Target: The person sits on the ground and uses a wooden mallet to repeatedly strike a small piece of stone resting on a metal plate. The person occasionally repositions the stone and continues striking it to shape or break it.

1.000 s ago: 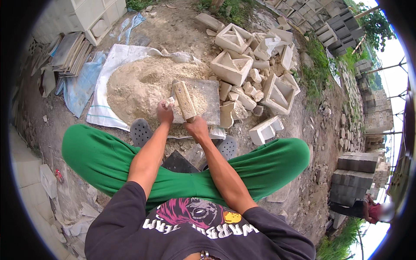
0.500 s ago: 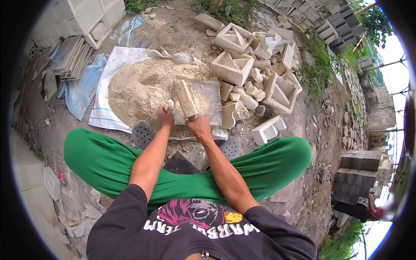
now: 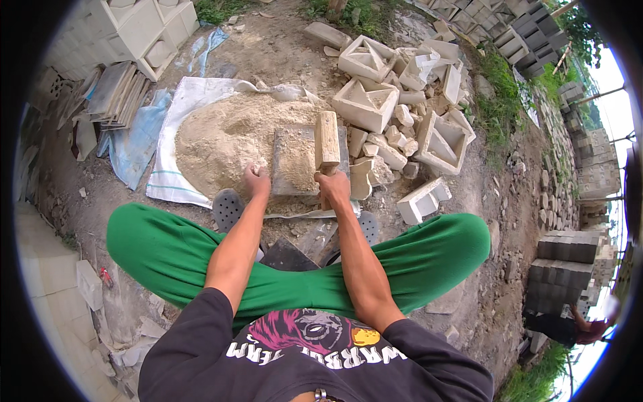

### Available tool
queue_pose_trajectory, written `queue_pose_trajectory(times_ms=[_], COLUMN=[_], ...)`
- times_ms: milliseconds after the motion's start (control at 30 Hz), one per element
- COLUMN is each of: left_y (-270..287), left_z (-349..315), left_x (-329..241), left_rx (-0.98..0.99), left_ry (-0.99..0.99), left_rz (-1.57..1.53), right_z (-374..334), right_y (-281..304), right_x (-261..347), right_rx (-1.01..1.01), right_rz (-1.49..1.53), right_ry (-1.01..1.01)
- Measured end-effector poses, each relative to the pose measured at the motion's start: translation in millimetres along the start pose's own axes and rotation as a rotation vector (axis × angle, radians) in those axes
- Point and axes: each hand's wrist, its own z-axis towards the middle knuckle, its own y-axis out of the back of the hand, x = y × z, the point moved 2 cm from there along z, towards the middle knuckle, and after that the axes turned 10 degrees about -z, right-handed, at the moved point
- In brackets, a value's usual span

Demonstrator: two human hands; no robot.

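Two forearms (image 3: 365, 258) reached forward, hands apart. Right hand (image 3: 334, 187) was wrapped round the handle (image 3: 326, 203) of the mallet (image 3: 327, 151), whose head (image 3: 327, 130) stood over the right part of the slab (image 3: 287, 186). Left hand (image 3: 257, 181), fingers curled, was beside the slab, over powder (image 3: 214, 137); could not tell whether it held anything.

An outdoor block yard: bare dirt ground (image 3: 281, 47), grey blocks (image 3: 562, 271) stacked at right, pale blocks (image 3: 114, 33) piled far left, broken castings (image 3: 367, 104) heaped right of centre, weeds (image 3: 495, 87) growing between.
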Motion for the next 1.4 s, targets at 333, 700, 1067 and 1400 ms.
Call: queue_pose_trajectory(times_ms=[333,700,1067,1400], left_y=[4.6,-1.8,-3.2,1.3], left_z=[5.8,3.3,-4.5,-3.8], left_x=[2.9,-1.4,-30.6,-17.1], left_rx=[0.067,0.047,0.067,-0.019], left_ry=[0.032,0.222,0.285,0.229], left_rz=[0.226,0.056,0.076,0.067], right_z=[19.5,60.9,58.1,8.4], right_y=[-12.6,-36.8,-44.4,-31.5], right_x=[77.4,26.8,7.4,55.1], right_rx=[0.02,0.246,0.176,0.09], right_rz=[0.091,-0.306,-0.421,-0.218], right_ry=[0.222,0.025,0.067,0.187])
